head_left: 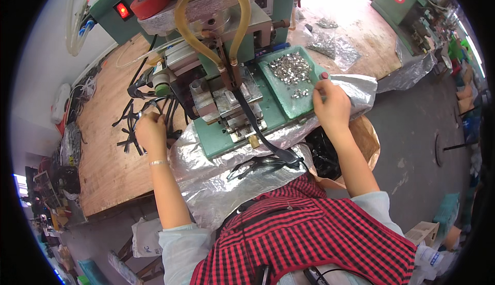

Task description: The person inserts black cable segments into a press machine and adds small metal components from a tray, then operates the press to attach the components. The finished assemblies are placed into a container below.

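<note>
My left hand [151, 132] is at the loose black straps [126, 122] on the wooden table, its fingers pinched together on one of them. On the right, my right hand [332, 104] is at the outer rim of a green tray [284, 102] with small shiny metal pieces [291, 68] in it. Its fingers are curled close to a red knob [324, 75]; what lies under them is hidden. Between my hands stands a green press machine [209, 140]. A black strap [252, 120] runs from under its metal head down toward my lap.
A yellowish hose [178, 17] loops over the press, beside a lit red switch [122, 10]. Silver sheeting [206, 182] covers the front edge, with more black straps [258, 165] on it. Dark pieces fill an open bag [368, 138] at right. Plastic bags [343, 50] lie behind the tray.
</note>
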A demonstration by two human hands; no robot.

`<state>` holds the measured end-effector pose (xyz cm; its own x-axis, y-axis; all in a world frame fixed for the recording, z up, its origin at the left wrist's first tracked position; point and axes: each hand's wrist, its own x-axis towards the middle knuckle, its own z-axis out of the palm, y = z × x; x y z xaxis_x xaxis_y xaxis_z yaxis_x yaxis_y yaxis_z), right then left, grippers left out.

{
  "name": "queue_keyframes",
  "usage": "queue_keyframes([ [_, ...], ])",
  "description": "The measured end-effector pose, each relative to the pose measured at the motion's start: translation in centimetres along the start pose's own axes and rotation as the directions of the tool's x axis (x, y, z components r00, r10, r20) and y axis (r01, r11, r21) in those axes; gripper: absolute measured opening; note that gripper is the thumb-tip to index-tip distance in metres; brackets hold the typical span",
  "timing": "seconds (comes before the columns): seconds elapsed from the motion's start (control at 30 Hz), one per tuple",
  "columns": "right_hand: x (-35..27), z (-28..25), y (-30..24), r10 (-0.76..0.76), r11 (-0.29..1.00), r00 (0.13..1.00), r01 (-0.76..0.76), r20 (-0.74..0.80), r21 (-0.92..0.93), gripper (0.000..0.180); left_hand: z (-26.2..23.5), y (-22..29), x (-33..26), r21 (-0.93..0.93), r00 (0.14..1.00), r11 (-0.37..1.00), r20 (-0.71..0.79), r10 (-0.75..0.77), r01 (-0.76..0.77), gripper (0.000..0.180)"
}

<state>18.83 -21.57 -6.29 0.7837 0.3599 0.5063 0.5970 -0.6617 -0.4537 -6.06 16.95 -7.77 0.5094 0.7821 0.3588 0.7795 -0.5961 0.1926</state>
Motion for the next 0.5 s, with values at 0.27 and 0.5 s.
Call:
queue_keyframes([
  [0.27, 0.1, 0.3, -2.0, 0.065, 0.93, 0.983, 0.003, -0.173, 0.368, 0.01, -4.9, 1.6, -3.2, -0.801, 0.98, 0.597, -0.093, -0.178, 0.032, 0.017],
  [0.5, 2.8, 2.1, -12.2, -0.129, 0.639, 0.971, 0.238, -0.203, 0.731, 0.012, -2.6, 5.7, -5.3, -0.954, 0.974, 0.287, 0.022, -0.226, 0.088, 0.019],
])
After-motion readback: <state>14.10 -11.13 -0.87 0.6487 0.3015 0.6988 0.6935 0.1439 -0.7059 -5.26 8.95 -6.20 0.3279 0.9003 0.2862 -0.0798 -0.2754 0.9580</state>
